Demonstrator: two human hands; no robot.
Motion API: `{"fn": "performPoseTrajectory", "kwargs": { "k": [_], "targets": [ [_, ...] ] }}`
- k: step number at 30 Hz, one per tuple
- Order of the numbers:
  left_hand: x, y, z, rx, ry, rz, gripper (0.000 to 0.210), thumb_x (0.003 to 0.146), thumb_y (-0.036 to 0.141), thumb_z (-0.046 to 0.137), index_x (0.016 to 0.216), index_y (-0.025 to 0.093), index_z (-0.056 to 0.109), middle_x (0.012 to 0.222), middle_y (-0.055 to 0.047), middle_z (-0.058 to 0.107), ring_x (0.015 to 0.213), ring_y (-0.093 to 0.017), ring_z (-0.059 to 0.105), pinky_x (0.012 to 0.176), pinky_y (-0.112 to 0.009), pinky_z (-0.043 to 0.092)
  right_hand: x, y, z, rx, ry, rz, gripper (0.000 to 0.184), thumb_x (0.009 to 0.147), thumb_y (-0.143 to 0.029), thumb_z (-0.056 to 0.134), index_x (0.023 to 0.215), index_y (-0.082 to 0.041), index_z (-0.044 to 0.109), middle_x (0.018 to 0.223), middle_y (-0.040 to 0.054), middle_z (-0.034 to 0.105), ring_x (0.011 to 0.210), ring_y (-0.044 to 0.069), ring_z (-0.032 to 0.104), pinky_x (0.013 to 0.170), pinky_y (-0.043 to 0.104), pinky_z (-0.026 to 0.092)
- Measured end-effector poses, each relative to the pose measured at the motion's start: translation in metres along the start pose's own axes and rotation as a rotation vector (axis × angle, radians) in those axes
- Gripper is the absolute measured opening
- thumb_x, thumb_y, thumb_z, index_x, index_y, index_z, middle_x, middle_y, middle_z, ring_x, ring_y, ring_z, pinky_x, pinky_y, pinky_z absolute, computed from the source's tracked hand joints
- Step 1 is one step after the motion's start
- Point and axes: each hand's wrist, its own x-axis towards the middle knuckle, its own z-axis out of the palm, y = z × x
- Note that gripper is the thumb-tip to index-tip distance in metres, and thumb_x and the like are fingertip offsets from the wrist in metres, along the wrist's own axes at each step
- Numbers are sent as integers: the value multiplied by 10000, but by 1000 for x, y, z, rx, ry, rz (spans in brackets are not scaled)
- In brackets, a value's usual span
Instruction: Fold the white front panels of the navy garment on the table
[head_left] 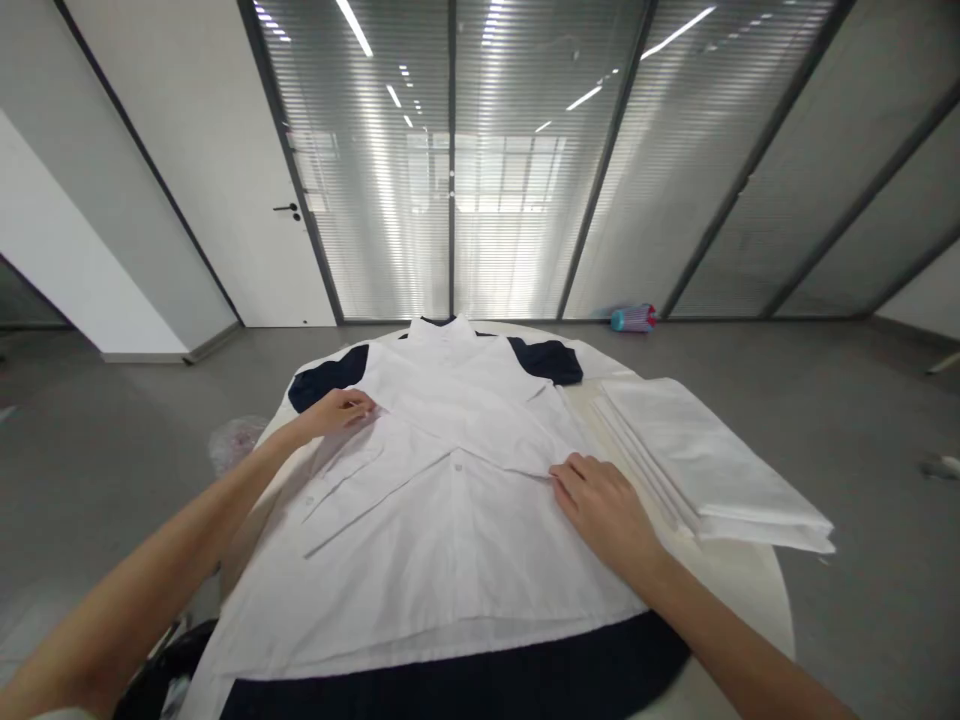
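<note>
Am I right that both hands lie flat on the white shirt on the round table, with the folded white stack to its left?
Not quite. The head view shows the folded white stack to the right of the white shirt. Left hand and right hand do lie flat on it, on the round table.

dark garment (465, 680): lying mostly hidden under white shirt (442, 520) | table (750, 590): near edge running off frame | bottle (634, 318): too small to tell
</note>
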Motion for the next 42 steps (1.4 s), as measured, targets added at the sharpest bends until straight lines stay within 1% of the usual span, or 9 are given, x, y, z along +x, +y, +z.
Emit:
{"fn": "performPoseTrajectory", "kwargs": {
  "k": [4, 8, 13, 18, 23, 27, 30, 34, 42],
  "targets": [
    [-3, 12, 2, -508, 69, -278, 370, 731, 422, 772, 917, 169, 576, 851, -101, 721, 759, -244, 713, 641, -314, 574, -2, -2, 1, 55, 8, 2, 169, 949, -167, 521, 957, -182, 689, 882, 59, 634, 842, 219, 599, 764, 348, 391],
    [3, 18, 15, -879, 241, -323, 502, 788, 231, 759, 1148, 236, 408, 883, -72, 708, 747, -240, 736, 695, -394, 608, -6, 2, 4, 103, -56, 35, 150, 922, -193, 556, 996, -196, 687, 936, 60, 644, 887, 224, 609, 790, 347, 419],
    [14, 7, 30, -905, 530, -291, 528, 741, -38, 646, 1203, 182, 516, 807, -18, 663, 641, -116, 680, 643, -219, 581, -8, 7, 8, 135, -112, 72, 150, 899, -138, 561, 958, -190, 689, 919, 41, 657, 860, 202, 633, 784, 325, 435],
    [17, -2, 26, -828, 500, -310, 498, 676, -93, 623, 1137, 94, 615, 698, -12, 644, 574, -95, 640, 576, -167, 539, -8, 4, 5, 132, -99, 81, 106, 891, -167, 586, 845, -188, 679, 868, 44, 646, 859, 214, 618, 793, 340, 440],
    [16, -15, -22, -293, 294, -337, 246, 734, 234, 742, 948, 118, 710, 627, -64, 686, 541, -203, 667, 548, -298, 566, -3, 4, 2, 153, 37, 86, 218, 958, -341, 567, 928, -203, 734, 1028, 95, 666, 985, 257, 613, 894, 410, 450],
    [42, -12, -48, 343, 328, -88, 272, 817, 328, 587, 966, 154, 734, 770, -93, 753, 684, -244, 718, 651, -314, 572, -3, 5, 14, 168, 82, 71, 423, 985, -440, 507, 1304, -193, 636, 1405, 160, 546, 1295, 313, 502, 1050, 472, 418],
    [77, 2, -41, 521, 297, 74, 308, 820, 264, 523, 1008, 159, 743, 1006, -121, 764, 986, -285, 706, 872, -342, 538, -8, 5, 27, 174, 5, 57, 547, 988, -509, 467, 1454, -225, 503, 1540, 164, 410, 1408, 334, 392, 1084, 520, 402],
    [113, 10, -13, 578, 183, 137, 350, 797, 258, 562, 1084, 158, 736, 1192, -142, 713, 1177, -305, 624, 1051, -377, 434, -14, 5, 35, 169, -79, 78, 522, 999, -478, 453, 1457, -232, 505, 1530, 156, 431, 1413, 340, 391, 1090, 514, 408],
    [112, -22, 21, 707, 41, 139, 696, 926, 543, 485, 1458, 96, 442, 1576, -261, 294, 1497, -350, 215, 1175, -581, 146, -15, 0, 27, 140, -90, 134, 473, 997, -398, 453, 1439, -247, 525, 1521, 114, 454, 1397, 324, 410, 1086, 506, 412]
  ]
}}
